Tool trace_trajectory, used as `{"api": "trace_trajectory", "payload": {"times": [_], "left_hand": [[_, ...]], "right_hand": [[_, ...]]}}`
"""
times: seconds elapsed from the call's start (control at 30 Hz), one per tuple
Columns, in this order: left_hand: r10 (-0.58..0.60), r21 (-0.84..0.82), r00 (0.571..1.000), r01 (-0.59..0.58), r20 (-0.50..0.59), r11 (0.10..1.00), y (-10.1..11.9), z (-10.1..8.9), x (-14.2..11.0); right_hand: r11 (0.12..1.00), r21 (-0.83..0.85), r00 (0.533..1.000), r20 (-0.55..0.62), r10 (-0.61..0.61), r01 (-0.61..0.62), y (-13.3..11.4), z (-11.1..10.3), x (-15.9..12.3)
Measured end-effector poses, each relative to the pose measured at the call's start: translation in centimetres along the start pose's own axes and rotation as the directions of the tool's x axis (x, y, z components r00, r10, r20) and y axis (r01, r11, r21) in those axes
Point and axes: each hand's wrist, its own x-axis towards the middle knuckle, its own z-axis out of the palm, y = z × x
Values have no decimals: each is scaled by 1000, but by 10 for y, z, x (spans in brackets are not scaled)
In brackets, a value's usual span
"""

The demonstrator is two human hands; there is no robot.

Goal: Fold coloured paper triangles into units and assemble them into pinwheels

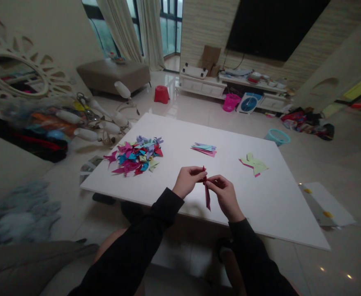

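Note:
A narrow dark red folded paper (207, 198) is pinched between both hands above the near part of the white table (174, 131). My left hand (187, 179) closes on its upper end, thumb and forefinger together. From the other side my right hand (225, 194) grips it just below, with the lower end hanging down. At the table's left lies a heap of folded paper cranes (137, 156) in pink, blue, red, lilac and pale green. Beyond the hands rests a small stack of narrow folded papers (204, 149). Pale green and pink folded papers (253, 163) lie crosswise at the right.
Left of the table stands a lamp with several white shades (106, 127). On the floor are a red stool (161, 94), a pink bin (231, 102) and a light blue basket (277, 137). A white board (327, 205) is low beside the table's right edge.

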Motion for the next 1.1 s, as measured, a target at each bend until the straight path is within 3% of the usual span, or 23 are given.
{"api": "trace_trajectory", "payload": {"times": [0.43,0.57,0.9,1.0,1.1], "left_hand": [[-16,-16,999,17,40,1000,2,-2,1],[-15,-10,999,15,43,1000,1,-2,1],[-8,58,1000,6,28,998,5,-5,2],[28,155,999,-25,-17,988,4,-9,4],[56,203,996,-40,-70,978,1,-11,5]], "right_hand": [[1000,-29,992,-124,3,-6,1,0,2],[998,-59,981,-191,-23,12,-1,0,1],[986,-138,965,-228,-126,96,0,-8,2],[966,-221,964,-199,-178,133,2,-8,1],[947,-270,978,-63,-201,177,2,-3,-2]]}}
